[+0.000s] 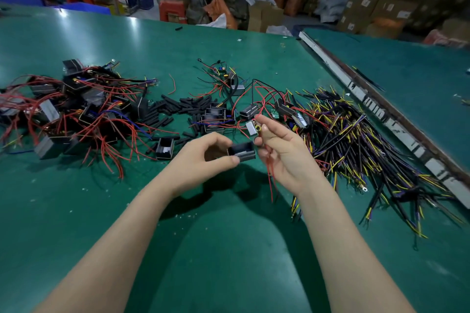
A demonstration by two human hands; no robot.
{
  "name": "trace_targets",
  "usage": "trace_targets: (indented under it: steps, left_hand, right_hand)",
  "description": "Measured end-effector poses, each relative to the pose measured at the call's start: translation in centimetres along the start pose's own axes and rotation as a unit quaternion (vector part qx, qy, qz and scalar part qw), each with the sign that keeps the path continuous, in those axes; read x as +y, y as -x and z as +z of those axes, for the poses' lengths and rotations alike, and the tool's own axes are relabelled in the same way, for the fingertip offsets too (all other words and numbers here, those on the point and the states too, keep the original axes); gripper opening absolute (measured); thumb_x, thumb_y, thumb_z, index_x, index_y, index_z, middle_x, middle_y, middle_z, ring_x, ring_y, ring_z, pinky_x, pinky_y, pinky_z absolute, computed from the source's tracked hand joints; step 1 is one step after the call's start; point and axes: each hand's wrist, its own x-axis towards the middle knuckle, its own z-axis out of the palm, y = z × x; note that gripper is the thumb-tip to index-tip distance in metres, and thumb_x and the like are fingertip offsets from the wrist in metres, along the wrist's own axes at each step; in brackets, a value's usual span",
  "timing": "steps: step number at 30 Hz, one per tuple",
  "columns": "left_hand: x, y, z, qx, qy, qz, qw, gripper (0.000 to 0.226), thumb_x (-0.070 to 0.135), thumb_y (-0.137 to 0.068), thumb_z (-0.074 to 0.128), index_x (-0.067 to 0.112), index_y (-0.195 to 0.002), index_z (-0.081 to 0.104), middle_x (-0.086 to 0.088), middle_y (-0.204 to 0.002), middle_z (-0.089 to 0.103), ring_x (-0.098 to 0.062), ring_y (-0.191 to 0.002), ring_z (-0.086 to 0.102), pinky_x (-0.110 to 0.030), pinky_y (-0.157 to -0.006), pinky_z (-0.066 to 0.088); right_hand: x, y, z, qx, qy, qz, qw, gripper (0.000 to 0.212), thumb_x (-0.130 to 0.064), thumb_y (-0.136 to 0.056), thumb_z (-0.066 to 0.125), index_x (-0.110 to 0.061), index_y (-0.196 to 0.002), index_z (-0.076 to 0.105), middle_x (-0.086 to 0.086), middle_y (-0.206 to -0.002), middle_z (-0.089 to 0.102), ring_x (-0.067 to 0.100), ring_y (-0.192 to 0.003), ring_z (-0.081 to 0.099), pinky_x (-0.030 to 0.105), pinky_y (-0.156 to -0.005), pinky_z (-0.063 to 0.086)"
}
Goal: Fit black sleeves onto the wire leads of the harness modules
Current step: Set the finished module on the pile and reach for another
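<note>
Above the green tabletop (76, 211), the left hand (201, 157) pinches a black box (241, 151); the right hand (284, 152) pinches red wires (270, 178).

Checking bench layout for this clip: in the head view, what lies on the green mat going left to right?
Pile of red-wired modules → loose black sleeves → left hand → black module it grips → right hand pinching red leads → bundle of yellow-and-black wires.

A glossy green table mat (101, 198) carries matte black tubular sleeves (175, 107), thin red wire leads (106, 134) and yellow-tipped black cable bundles (356, 140).
</note>
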Motion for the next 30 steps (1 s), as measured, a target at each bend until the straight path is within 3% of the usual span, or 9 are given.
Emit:
trace_targets:
  steps: [4, 9, 12, 14, 17, 21, 23, 26, 30]
  left_hand:
    - [0.1, 0.0, 0.2, 0.044, 0.101, -0.022, 0.994, 0.011, 0.027, -0.078, 0.074, 0.024, -0.085, 0.066, 0.012, -0.075, 0.063, -0.004, -0.07, 0.055, -0.016, -0.067, 0.043]
    - [-0.7, 0.0, 0.4, 0.025, 0.05, -0.072, 0.996, 0.008, 0.024, -0.084, 0.069, 0.025, -0.091, 0.067, 0.003, -0.09, 0.071, -0.01, -0.082, 0.062, -0.038, -0.089, 0.049]
    - [-0.8, 0.0, 0.3, 0.014, 0.024, -0.068, 0.997, 0.017, 0.025, -0.086, 0.067, 0.029, -0.102, 0.065, 0.007, -0.1, 0.068, -0.007, -0.091, 0.061, -0.033, -0.096, 0.047]
    - [-1.1, -0.1, 0.0, 0.022, -0.08, -0.041, 0.996, 0.029, 0.026, -0.086, 0.067, 0.027, -0.114, 0.064, 0.008, -0.109, 0.063, -0.005, -0.097, 0.059, -0.019, -0.096, 0.041]
    - [-0.4, -0.8, -0.8, 0.146, -0.142, 0.025, 0.979, 0.025, 0.024, -0.085, 0.067, 0.021, -0.111, 0.067, 0.009, -0.101, 0.058, 0.007, -0.083, 0.054, -0.007, -0.082, 0.038]
    - [0.9, -5.1, -3.1, 0.27, -0.24, 0.042, 0.931, 0.022, 0.012, -0.086, 0.057, 0.016, -0.104, 0.068, -0.003, -0.101, 0.063, -0.016, -0.093, 0.058, -0.024, -0.087, 0.041]
    - [1.2, -8.0, -4.2, 0.18, -0.363, 0.001, 0.914, 0.028, 0.015, -0.089, 0.052, 0.021, -0.112, 0.066, -0.008, -0.112, 0.06, -0.027, -0.106, 0.056, -0.035, -0.094, 0.044]
    - [1.1, -10.7, -4.8, -0.039, -0.529, -0.053, 0.846, 0.026, 0.031, -0.089, 0.061, 0.031, -0.114, 0.065, -0.004, -0.12, 0.058, -0.029, -0.115, 0.049, -0.043, -0.095, 0.045]
    - [0.1, -10.6, -4.4, -0.121, -0.533, -0.101, 0.832, 0.063, 0.059, -0.069, 0.073, 0.031, -0.123, 0.057, -0.004, -0.122, 0.054, -0.03, -0.118, 0.046, -0.044, -0.096, 0.044]
  right_hand:
    - [0.4, -0.1, 0.1, -0.004, -0.078, 0.077, 0.994, 0.024, -0.008, -0.076, 0.06, -0.007, -0.099, 0.069, -0.003, -0.071, 0.064, 0.005, -0.057, 0.055, 0.012, -0.044, 0.04]
    - [0.8, -0.5, -0.3, 0.018, 0.036, 0.113, 0.993, 0.015, -0.011, -0.092, 0.057, -0.009, -0.104, 0.065, -0.009, -0.061, 0.057, 0.003, -0.048, 0.046, 0.013, -0.037, 0.031]
    - [1.0, -0.5, -0.5, 0.032, 0.082, 0.124, 0.988, 0.016, -0.008, -0.087, 0.063, -0.009, -0.102, 0.067, -0.008, -0.064, 0.058, 0.003, -0.046, 0.043, 0.014, -0.035, 0.027]
    - [0.9, -0.5, -0.7, 0.05, 0.083, 0.114, 0.989, 0.014, -0.004, -0.088, 0.063, -0.009, -0.1, 0.068, -0.007, -0.063, 0.058, 0.002, -0.045, 0.043, 0.013, -0.035, 0.027]
    - [0.6, -0.7, -0.9, 0.08, 0.073, 0.085, 0.99, 0.014, 0.0, -0.089, 0.06, -0.01, -0.097, 0.066, -0.009, -0.062, 0.061, 0.001, -0.044, 0.043, 0.012, -0.035, 0.027]
    - [0.6, -0.9, -1.0, 0.094, 0.074, 0.073, 0.99, 0.017, 0.002, -0.089, 0.06, -0.011, -0.097, 0.068, -0.007, -0.065, 0.063, 0.002, -0.044, 0.043, 0.013, -0.037, 0.029]
    - [0.8, -0.9, -0.9, 0.092, 0.082, 0.077, 0.989, 0.018, 0.003, -0.089, 0.059, -0.012, -0.095, 0.067, -0.006, -0.066, 0.063, 0.002, -0.044, 0.042, 0.013, -0.037, 0.028]
    - [1.1, -1.0, -0.9, 0.089, 0.101, 0.086, 0.987, 0.018, 0.004, -0.089, 0.059, -0.012, -0.095, 0.066, -0.006, -0.064, 0.063, 0.002, -0.043, 0.041, 0.012, -0.037, 0.026]
    - [1.2, -1.1, -1.1, 0.093, 0.117, 0.09, 0.985, 0.017, 0.002, -0.089, 0.06, -0.013, -0.094, 0.065, -0.006, -0.061, 0.06, 0.003, -0.044, 0.04, 0.013, -0.037, 0.025]
